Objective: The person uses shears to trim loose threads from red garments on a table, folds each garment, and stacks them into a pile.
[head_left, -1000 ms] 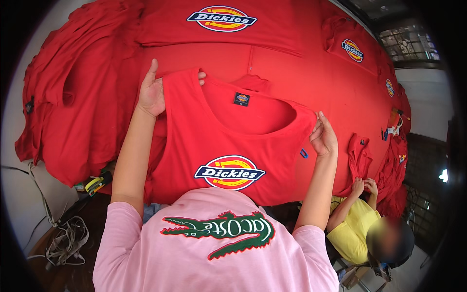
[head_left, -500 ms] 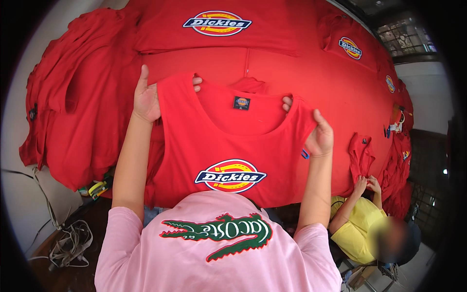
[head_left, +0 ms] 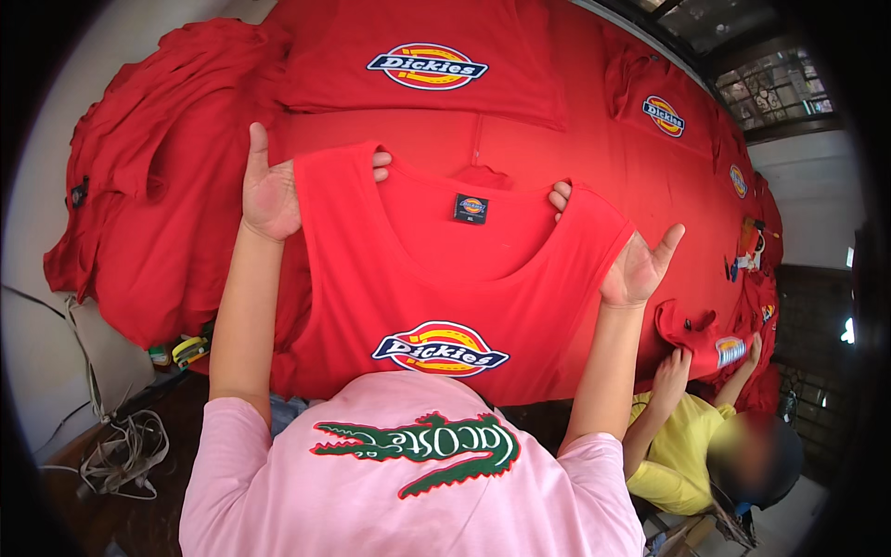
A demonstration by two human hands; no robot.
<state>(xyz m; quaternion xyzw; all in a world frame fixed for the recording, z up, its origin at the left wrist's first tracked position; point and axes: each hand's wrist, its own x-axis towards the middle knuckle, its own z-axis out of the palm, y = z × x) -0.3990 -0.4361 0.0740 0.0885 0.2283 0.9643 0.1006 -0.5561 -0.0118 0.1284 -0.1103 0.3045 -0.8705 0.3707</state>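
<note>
A red sleeveless top (head_left: 445, 297) with a deep round neckline, dark neck label (head_left: 471, 210) and oval chest print (head_left: 441, 349) is stretched between my hands. My left hand (head_left: 272, 190) passes through one armhole beneath the shoulder strap. Its fingertips show at the neckline, and the thumb points up, off the cloth. Under the opposite strap is my right hand (head_left: 636, 267), palm up, thumb spread outward, fingertips showing at the neckline. Both hands bear the straps; the middle of the fingers is hidden by cloth.
Red garments heap up at left (head_left: 176, 176). A printed red top (head_left: 427, 79) lies on the far side of the red-covered table (head_left: 529, 139). At right, a co-worker in yellow (head_left: 691, 446) handles another red garment (head_left: 701, 345). Tangled cables (head_left: 125, 455) are at lower left.
My right hand has shifted slightly right and its thumb has spread; the neckline is stretched wider. A small blue thing beside that hand no longer shows. The co-worker's garment now lies lower, spread out.
</note>
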